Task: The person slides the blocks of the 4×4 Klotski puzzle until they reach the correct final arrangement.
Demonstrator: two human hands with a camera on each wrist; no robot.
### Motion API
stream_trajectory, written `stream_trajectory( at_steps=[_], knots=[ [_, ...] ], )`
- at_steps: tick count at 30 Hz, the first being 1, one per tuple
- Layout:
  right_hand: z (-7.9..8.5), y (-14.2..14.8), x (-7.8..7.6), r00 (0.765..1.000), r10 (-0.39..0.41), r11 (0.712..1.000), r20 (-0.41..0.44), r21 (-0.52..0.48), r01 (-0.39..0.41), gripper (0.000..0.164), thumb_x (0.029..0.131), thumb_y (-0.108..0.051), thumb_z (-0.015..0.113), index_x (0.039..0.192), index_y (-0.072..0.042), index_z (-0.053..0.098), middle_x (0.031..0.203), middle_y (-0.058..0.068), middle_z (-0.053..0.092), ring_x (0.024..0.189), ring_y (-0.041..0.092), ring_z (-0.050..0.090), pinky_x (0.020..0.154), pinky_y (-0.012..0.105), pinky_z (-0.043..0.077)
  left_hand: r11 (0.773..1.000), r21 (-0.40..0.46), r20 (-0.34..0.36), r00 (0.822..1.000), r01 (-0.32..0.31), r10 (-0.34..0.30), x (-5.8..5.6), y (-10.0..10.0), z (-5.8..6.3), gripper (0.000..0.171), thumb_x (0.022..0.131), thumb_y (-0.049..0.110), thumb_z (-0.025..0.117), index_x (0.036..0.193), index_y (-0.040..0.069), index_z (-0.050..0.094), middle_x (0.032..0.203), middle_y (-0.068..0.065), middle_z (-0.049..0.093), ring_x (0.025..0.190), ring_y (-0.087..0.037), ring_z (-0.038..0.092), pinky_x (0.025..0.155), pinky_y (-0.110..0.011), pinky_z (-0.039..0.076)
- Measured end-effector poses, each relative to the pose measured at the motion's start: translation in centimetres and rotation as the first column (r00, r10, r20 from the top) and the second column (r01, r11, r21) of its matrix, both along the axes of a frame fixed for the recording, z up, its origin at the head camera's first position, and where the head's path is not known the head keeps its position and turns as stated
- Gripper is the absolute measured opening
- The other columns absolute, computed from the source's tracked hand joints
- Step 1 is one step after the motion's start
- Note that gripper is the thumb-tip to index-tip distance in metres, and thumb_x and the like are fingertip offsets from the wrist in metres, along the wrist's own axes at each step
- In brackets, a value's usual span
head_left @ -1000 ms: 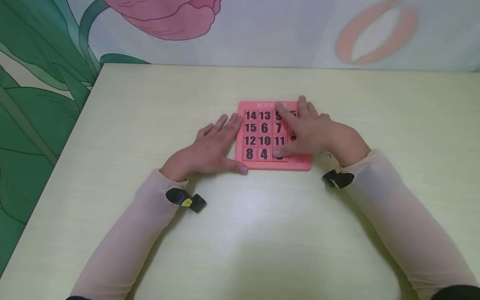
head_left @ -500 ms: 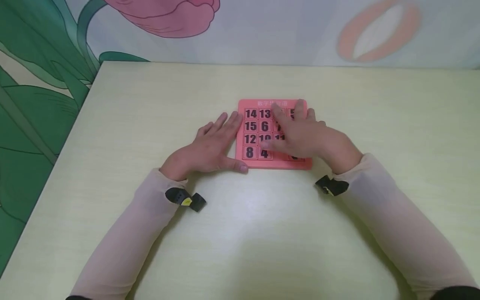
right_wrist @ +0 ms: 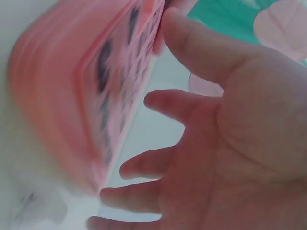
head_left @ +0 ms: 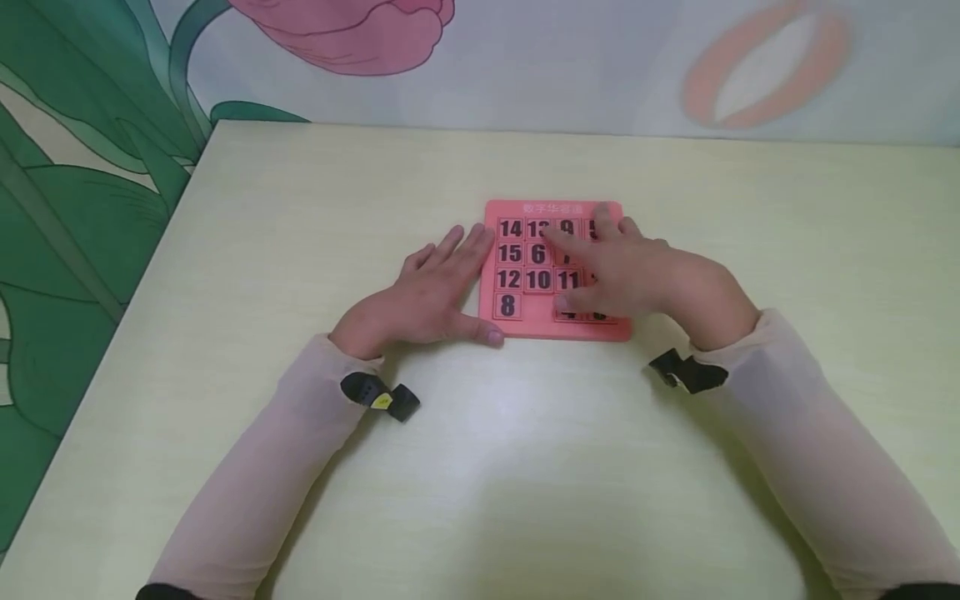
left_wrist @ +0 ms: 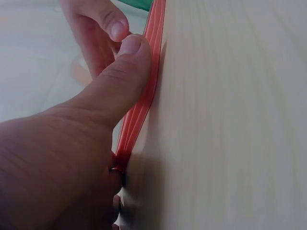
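Observation:
A pink number slide puzzle (head_left: 555, 330) lies flat on the table, its black-numbered tiles in rows. Its bottom row has a gap (head_left: 536, 308) right of the 8 tile (head_left: 507, 306). My left hand (head_left: 420, 296) rests beside the puzzle, straight fingers along its left edge and thumb (left_wrist: 127, 72) against the front edge near the corner. Over the right part spreads my right hand (head_left: 637, 275), fingers extended, thumb (head_left: 573, 298) at the partly covered 4 tile. The right wrist view shows its palm and fingers spread above the board. Several right-column tiles are hidden.
The pale wooden table (head_left: 480, 467) extends around the puzzle. Behind it stands a wall (head_left: 570, 67) with painted flowers. Green painted leaves (head_left: 82, 225) show past the table's left edge. A small black device (head_left: 380, 396) sits at the left wrist, another (head_left: 688, 371) at the right.
The 3 tile slid right first, then the 4 tile, so the bottom-row gap shifted left to the second column. My right hand moved left, then back right. My left hand stayed at the edge.

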State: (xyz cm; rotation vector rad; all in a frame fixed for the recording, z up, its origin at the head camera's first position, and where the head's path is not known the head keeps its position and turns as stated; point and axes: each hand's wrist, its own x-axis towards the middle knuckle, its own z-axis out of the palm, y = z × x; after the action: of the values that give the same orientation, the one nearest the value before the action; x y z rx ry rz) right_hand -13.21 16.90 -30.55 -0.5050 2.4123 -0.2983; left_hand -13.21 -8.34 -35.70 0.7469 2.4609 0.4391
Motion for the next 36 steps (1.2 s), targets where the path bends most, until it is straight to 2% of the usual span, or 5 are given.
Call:
stream_trajectory(
  at_steps=[7, 14, 21, 28, 36],
  knots=[
    [0.4, -2.4, 2.3, 0.978, 0.188, 0.979, -0.092, -0.066, -0.194, 0.055, 0.103, -0.039, 0.057, 0.156, -0.036, 0.041, 0.167, 0.022, 0.0, 0.15, 0.046, -0.005, 0.11, 0.075, 0.011, 1.0, -0.011, -0.014, 1.0, 0.008, -0.008, -0.2, -0.1, 0.2, 0.124, 0.082, 0.072, 0.067, 0.162, 0.015, -0.009, 0.168, -0.001, -0.014, 0.151, -0.022, -0.019, 0.12, -0.05, -0.003],
    [1.7, -1.8, 2.6, 0.967, 0.193, 0.981, -0.166, 0.06, -0.186, 0.041, 0.101, -0.021, 0.057, 0.141, -0.031, 0.063, 0.164, 0.024, 0.018, 0.149, 0.051, 0.007, 0.106, 0.078, 0.019, 1.0, -0.006, -0.018, 1.0, 0.011, -0.011, -0.3, 0.1, 0.2, 0.125, 0.082, 0.072, 0.068, 0.162, 0.016, -0.011, 0.167, 0.0, -0.015, 0.151, -0.021, -0.02, 0.12, -0.049, -0.004],
    [0.4, -2.7, 2.1, 0.975, 0.163, 0.986, -0.153, -0.008, -0.166, 0.056, 0.103, -0.034, 0.055, 0.156, -0.022, 0.042, 0.165, 0.026, 0.009, 0.15, 0.048, 0.002, 0.11, 0.075, 0.015, 1.0, -0.018, -0.006, 1.0, 0.009, -0.009, -0.4, 0.0, 0.0, 0.124, 0.082, 0.073, 0.067, 0.162, 0.016, -0.01, 0.167, 0.0, -0.016, 0.151, -0.021, -0.02, 0.12, -0.05, -0.004],
    [0.8, -2.6, 2.7, 0.971, 0.235, 0.969, -0.038, -0.072, -0.237, 0.047, 0.1, -0.026, 0.06, 0.147, -0.031, 0.056, 0.167, 0.017, 0.01, 0.15, 0.048, -0.001, 0.112, 0.073, 0.012, 1.0, -0.015, -0.002, 1.0, 0.005, -0.005, -0.3, 0.0, 0.1, 0.125, 0.081, 0.072, 0.068, 0.162, 0.016, -0.01, 0.168, 0.001, -0.015, 0.151, -0.021, -0.02, 0.12, -0.049, -0.004],
    [-1.1, -4.3, 1.9, 0.975, 0.174, 0.975, -0.137, -0.112, -0.189, 0.054, 0.1, -0.033, 0.058, 0.147, -0.011, 0.041, 0.166, 0.018, 0.013, 0.152, 0.041, 0.0, 0.115, 0.068, 0.01, 1.0, -0.019, -0.004, 1.0, 0.004, -0.004, -0.2, -0.1, 0.1, 0.124, 0.082, 0.072, 0.068, 0.162, 0.015, -0.008, 0.168, 0.0, -0.014, 0.151, -0.022, -0.019, 0.12, -0.05, -0.002]
  ],
)
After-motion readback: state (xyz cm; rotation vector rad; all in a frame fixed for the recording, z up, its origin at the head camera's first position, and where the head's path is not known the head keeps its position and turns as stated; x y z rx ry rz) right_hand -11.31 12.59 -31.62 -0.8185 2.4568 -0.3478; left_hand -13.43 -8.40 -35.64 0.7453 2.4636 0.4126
